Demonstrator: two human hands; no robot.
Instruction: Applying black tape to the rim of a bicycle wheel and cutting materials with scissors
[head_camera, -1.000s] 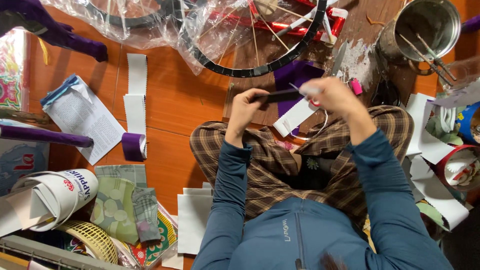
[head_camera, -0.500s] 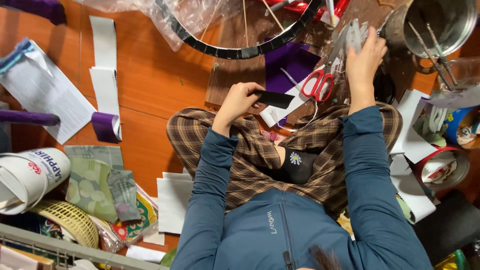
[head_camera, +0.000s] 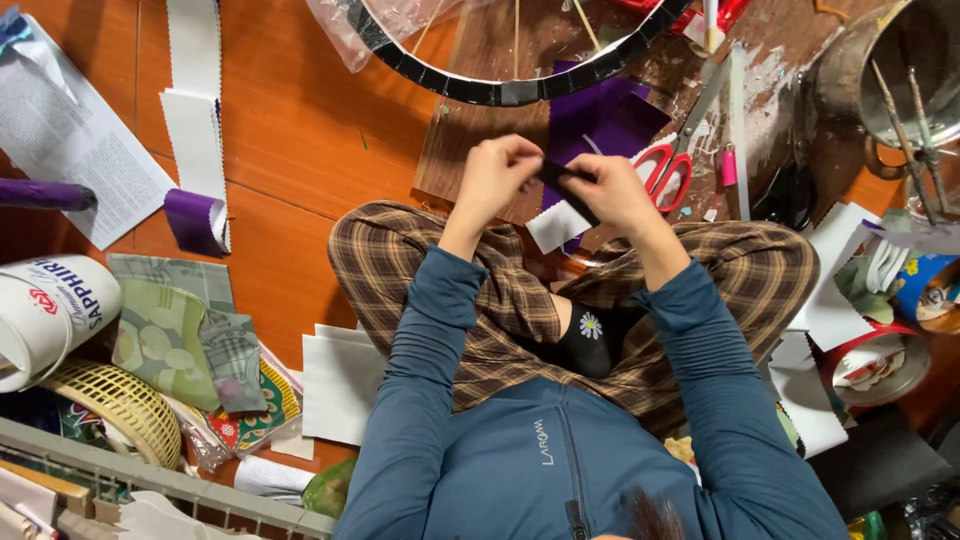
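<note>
A: Item one, fingers. What do they hold, and why so?

B: Left hand (head_camera: 492, 178) and right hand (head_camera: 612, 192), both with fingers pressed together, pinching one dark strip (head_camera: 568, 181) between them. Strip sits above the lap, over the near edge of the wooden board (head_camera: 470, 165). Held at both ends, likely to keep it taut and level for close work.

A: Item two, just beyond the fingers?

B: White card (head_camera: 556, 226), under the right hand, touching the purple sheet (head_camera: 600, 125). Purple sheet lies on the board. Red-handled scissors (head_camera: 665, 170) just beside the right hand, handles toward it, likely kept within easy reach.

A: Further out?

B: Wheel rim (head_camera: 500, 92), black, spoked, partly under clear plastic, beyond the board. Metal pot (head_camera: 900, 70) with sticks, far right. White paper strips (head_camera: 195, 110) and a purple roll (head_camera: 195, 220), left, on the floor (head_camera: 290, 150). Printed sheet (head_camera: 70, 150), white tub (head_camera: 45, 315), woven basket (head_camera: 115, 405), all well apart.

A: Obstructions?

B: Rim crowds the board's far side; paper scraps (head_camera: 830, 300) and a red cup (head_camera: 880, 365) crowd the right knee. Space between the hands stays free.
</note>
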